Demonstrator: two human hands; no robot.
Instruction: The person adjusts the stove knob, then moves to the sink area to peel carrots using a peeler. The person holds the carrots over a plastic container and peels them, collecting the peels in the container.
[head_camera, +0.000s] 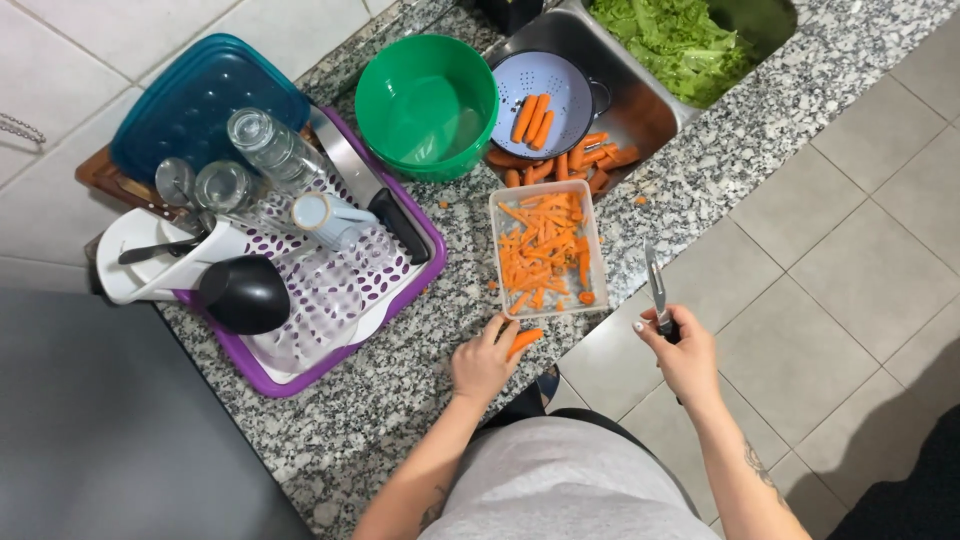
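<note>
At counter edge, my left hand (484, 362) grips a carrot (524, 341), right hand (685, 358) clenched on peeler (655, 290); mid-peel, next stroke needs blade w/ carrot.

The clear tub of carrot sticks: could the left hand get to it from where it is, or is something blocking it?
Probably yes. The left hand rests on the granite counter just short of the clear tub, and only bare counter lies between them. It does hold a carrot piece, so its fingers are not free.

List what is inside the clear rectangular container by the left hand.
The clear container holds a loose pile of orange carrot peelings that reaches its walls. The pile covers the bottom, so anything lying beneath it cannot be seen.
</note>
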